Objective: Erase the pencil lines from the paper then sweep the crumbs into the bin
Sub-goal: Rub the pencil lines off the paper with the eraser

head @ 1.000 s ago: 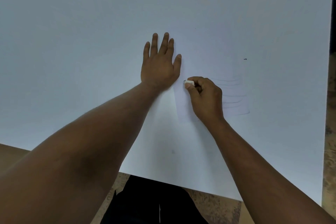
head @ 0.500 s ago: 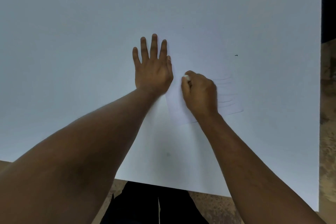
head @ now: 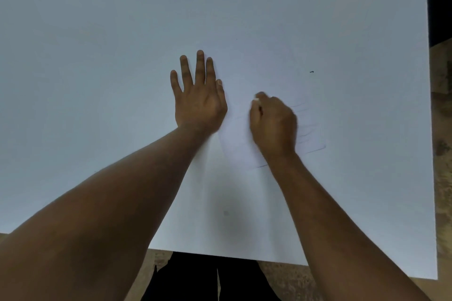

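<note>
On the white table (head: 97,80), the small sheet of paper (head: 238,139) is the landmark, and all places below are given from it.

Left of the paper lies the left hand (head: 198,102), flat, with palm down and fingers spread wide. It holds nothing. Its thumb side touches the left edge of the paper, or perhaps lies a little over it; the exact border is hard to see because paper and table are almost the same colour. It seems to press the sheet so that it does not slide.

Over the middle of the paper is the right hand (head: 274,122), closed into a narrow grip. A small white eraser (head: 255,99) shows at the fingertips, at the upper left of the hand. The hand is blurred, so I judge it is rubbing now.

Right of this hand, on the right part of the paper, several faint pencil lines (head: 305,127) are to be seen. The left part of the sheet looks nearly clean, though a very weak trace may be there.

Further right of the paper, well apart, a small dark speck (head: 311,72) lies on the table; whether it is a crumb I cannot tell.

My judgement: the erasing is partly done, and the lines on the right side are left. Crumbs are too small to see. No bin is in view, so the sweeping is not yet begun.
</note>
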`<act>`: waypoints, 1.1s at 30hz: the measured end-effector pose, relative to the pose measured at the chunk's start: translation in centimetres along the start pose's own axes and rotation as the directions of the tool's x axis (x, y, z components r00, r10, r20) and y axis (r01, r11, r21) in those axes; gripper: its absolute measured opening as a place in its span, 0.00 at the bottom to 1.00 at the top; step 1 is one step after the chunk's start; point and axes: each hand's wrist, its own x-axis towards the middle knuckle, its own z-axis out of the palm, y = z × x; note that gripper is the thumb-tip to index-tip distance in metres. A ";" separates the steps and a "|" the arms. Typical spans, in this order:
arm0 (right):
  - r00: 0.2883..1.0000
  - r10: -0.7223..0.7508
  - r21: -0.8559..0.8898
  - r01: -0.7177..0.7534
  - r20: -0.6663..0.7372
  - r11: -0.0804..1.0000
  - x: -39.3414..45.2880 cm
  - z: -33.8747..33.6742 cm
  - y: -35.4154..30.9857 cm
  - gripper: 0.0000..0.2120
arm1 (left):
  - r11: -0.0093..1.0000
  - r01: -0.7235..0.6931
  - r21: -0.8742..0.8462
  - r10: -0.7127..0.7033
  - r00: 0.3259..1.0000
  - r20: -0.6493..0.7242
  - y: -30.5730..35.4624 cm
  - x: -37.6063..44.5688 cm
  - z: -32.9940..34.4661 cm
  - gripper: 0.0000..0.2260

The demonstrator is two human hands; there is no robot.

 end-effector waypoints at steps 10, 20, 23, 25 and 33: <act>0.989 -0.088 0.229 0.059 0.122 0.972 0.4 0.1 -2.2 0.11 | 1.000 0.004 0.021 -0.004 1.000 -0.001 0.0 0.0 0.1 0.28; 0.986 -0.048 0.126 0.028 0.161 0.992 4.6 -1.7 2.9 0.10 | 1.000 -0.009 0.005 0.009 1.000 -0.007 0.0 0.0 0.1 0.28; 0.968 -0.126 0.247 0.071 0.215 0.966 5.2 -2.2 1.4 0.08 | 1.000 0.015 -0.025 -0.015 1.000 -0.015 0.1 -0.1 0.1 0.28; 0.945 -0.208 0.291 0.131 0.251 0.948 6.0 -1.8 0.1 0.07 | 0.999 0.021 -0.041 -0.022 1.000 -0.020 0.2 -0.1 0.2 0.29; 0.742 -0.526 0.266 0.454 0.415 0.850 8.7 0.2 -1.8 0.07 | 0.999 -0.004 -0.054 0.001 0.998 -0.060 0.1 0.0 0.5 0.29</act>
